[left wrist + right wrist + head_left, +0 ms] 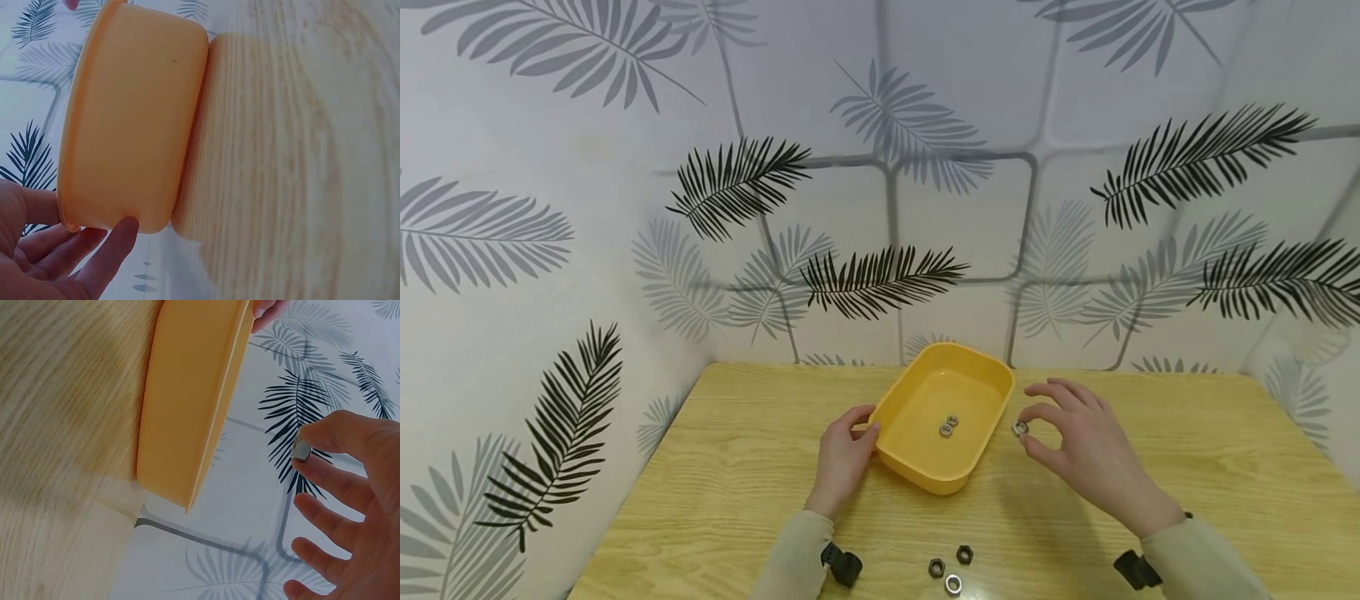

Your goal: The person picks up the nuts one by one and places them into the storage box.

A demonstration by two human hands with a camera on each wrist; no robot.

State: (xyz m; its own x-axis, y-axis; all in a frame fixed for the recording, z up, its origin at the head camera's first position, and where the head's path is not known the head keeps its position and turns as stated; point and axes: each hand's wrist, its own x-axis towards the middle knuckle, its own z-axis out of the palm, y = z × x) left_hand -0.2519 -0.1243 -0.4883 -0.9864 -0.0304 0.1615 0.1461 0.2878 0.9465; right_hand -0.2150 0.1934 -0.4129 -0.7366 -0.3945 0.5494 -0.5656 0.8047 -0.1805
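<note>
A yellow plastic basin stands on the wooden table with two silver nuts lying inside. My left hand grips its left rim, thumb over the edge and fingers against the outer wall, as the left wrist view shows. Just right of the basin, my right hand pinches a silver nut between thumb and index finger, the other fingers spread. That nut is held above the table, beside the basin's right rim.
Near the table's front lie two black nuts and another silver nut. The wooden table meets a wall with a leaf pattern at its back edge. Each wrist wears a black strapped device.
</note>
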